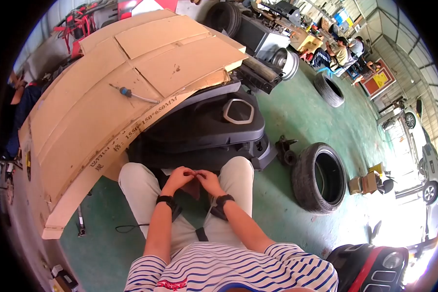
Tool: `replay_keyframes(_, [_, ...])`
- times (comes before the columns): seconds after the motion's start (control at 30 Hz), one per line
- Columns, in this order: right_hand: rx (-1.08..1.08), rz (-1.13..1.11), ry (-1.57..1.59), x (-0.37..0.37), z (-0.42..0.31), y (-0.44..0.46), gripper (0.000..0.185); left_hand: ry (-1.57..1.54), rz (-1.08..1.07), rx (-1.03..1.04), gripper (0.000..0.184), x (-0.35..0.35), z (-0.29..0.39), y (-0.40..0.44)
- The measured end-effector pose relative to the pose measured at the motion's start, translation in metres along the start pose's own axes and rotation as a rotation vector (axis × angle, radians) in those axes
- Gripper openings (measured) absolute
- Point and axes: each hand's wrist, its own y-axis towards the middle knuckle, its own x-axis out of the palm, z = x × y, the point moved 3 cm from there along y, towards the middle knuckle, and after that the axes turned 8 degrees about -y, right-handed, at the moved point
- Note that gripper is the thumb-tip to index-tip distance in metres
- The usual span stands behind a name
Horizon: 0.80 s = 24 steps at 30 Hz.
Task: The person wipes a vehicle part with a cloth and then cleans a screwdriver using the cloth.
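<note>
My left hand [178, 179] and my right hand [208, 181] meet between my knees, fingertips pinched close together. Just below the fingers hangs a thin, dark reddish-brown piece [193, 190], which looks like a sheet or cloth; its kind is unclear. Both hands appear closed on its upper edge, though the fingertips partly hide it. In front of my knees lie black plastic car panels [199, 121], one bearing a silver-rimmed speaker grille [239, 111]. Dark bands are on both wrists.
A large cardboard-covered surface [97, 97] at left carries a blue-handled screwdriver-like tool [126, 92]. Tires [320, 179] [329, 89] and a small box [364, 184] are on the green floor at right. A black-and-red ride-on car [370, 267] stands behind. Several people sit farther off.
</note>
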Motion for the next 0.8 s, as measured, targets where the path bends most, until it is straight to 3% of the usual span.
replay_keyframes(0.17, [-0.041,0.059,-0.074,-0.006,-0.008,0.0,0.019,-0.063,-0.047,-0.051,0.022,0.002,-0.017,0.004])
replay_keyframes(0.27, [-0.032,0.15,-0.079,-0.006,-0.006,0.002,0.017,0.079,0.078,-0.031,0.027,-0.002,-0.038,0.001])
replay_keyframes(0.33, [0.004,0.204,-0.038,-0.008,-0.002,0.002,0.018,0.462,0.115,-0.145,0.029,-0.009,-0.033,-0.005])
replay_keyframes(0.43, [0.095,0.156,0.129,-0.005,0.007,0.006,0.018,0.502,0.027,-0.331,0.032,-0.011,-0.038,-0.005])
replay_keyframes(0.63, [0.057,0.066,0.21,0.001,0.003,0.005,0.019,0.362,0.11,-0.162,0.033,-0.004,-0.023,-0.01])
replay_keyframes(0.8, [0.039,0.041,0.174,0.001,0.001,0.003,0.019,0.385,0.036,-0.257,0.033,-0.006,-0.023,-0.01])
